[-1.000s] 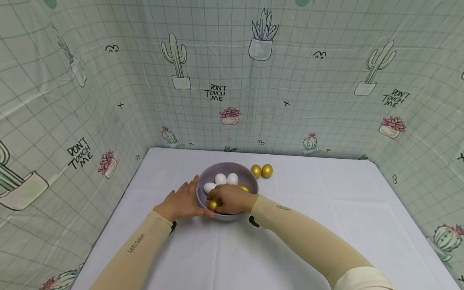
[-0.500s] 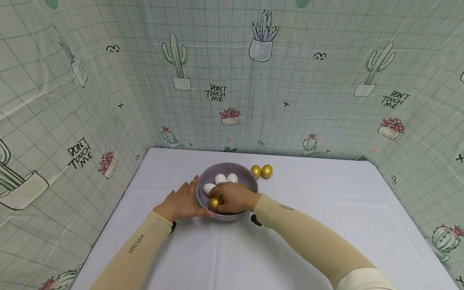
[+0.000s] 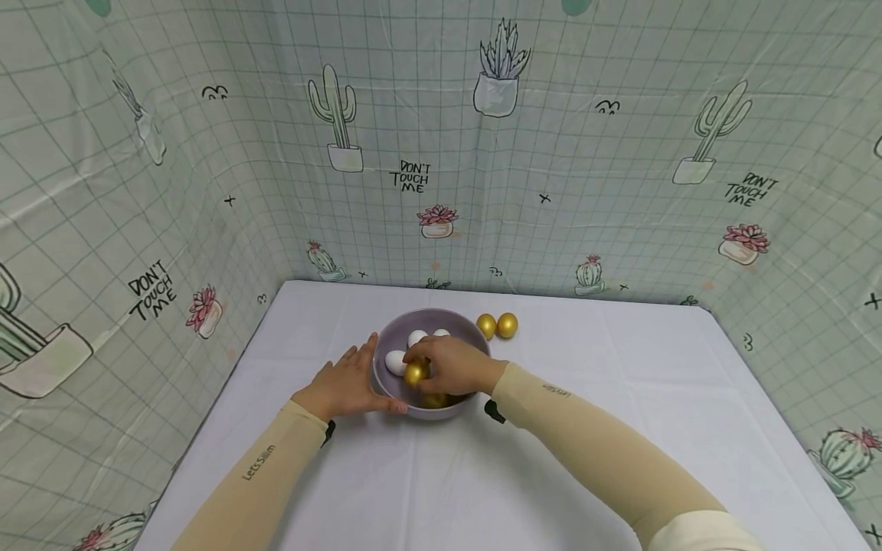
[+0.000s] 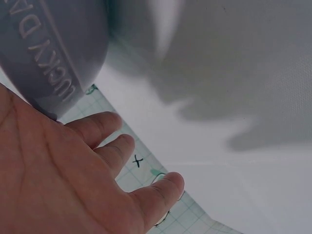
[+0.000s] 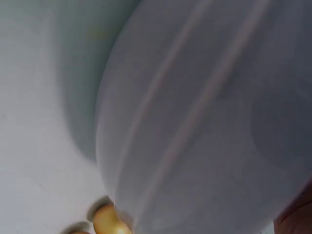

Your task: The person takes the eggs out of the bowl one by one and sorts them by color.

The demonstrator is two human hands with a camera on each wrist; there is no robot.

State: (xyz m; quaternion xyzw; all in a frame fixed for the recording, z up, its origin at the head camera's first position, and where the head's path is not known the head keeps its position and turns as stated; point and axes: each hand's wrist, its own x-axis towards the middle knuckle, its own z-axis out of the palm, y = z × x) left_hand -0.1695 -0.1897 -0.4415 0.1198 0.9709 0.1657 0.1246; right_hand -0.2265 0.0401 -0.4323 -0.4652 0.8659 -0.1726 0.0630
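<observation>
A purple bowl [image 3: 430, 414] stands on the table with white and gold eggs inside. My right hand [image 3: 451, 366] reaches into it and pinches a gold egg [image 3: 416, 373] between thumb and fingers. One white egg [image 3: 396, 363] lies just left of that gold egg; two others show partly behind the hand, and another gold egg [image 3: 436, 400] sits beneath it. Spread along the bowl's left side, my left hand [image 3: 347, 386] touches the rim with its thumb and index finger. In the left wrist view, its other fingers [image 4: 156, 195] extend loosely beside the lettered bowl wall [image 4: 53, 53].
Two gold eggs, a left one [image 3: 486, 326] and a right one [image 3: 507, 325], lie side by side on the white tablecloth [image 3: 606, 367] behind the bowl's right side. A cactus-print cloth [image 3: 441, 138] hangs around the table's back and sides.
My right hand has raised the gold egg from the bowl's front left and shifted slightly back and right with it, uncovering another gold egg below. My left hand stays at the rim.
</observation>
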